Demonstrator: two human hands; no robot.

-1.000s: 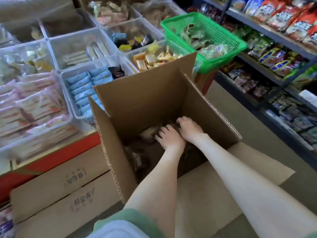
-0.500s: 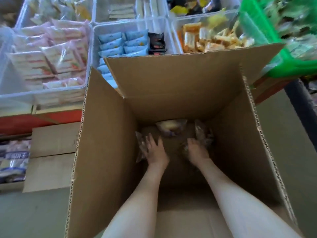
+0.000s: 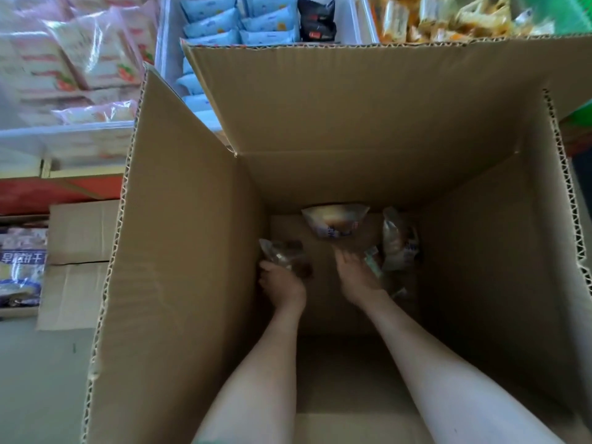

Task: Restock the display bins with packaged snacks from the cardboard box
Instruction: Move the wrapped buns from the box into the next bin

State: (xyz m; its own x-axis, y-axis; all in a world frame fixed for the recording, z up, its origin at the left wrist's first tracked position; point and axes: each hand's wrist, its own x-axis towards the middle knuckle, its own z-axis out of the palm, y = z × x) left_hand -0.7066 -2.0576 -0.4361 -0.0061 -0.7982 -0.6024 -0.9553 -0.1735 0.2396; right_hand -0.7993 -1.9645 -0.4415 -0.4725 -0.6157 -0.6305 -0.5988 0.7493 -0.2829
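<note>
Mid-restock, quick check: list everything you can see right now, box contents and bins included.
Large brown cardboard box: one, brown, centre, open with flaps up.
Pale clear-wrapped snack packet: one, against the box's far wall.
Upright clear-wrapped packets: pale, box's right side, count unclear.
Crumpled clear packet: one, dark contents, box's left side.
Pink-and-white packets: many, in clear bin, upper left.
Light blue packets: many, in white bin beyond the box.
Black packets: about two, right of the blue ones.
Orange-yellow packets: many, upper right.
Green basket: one, top right corner.
Closed cardboard cartons: two stacked, brown, lower left.
Left hand: grips the crumpled packet.
Right hand: at the right-side packets, grip unclear.
</note>
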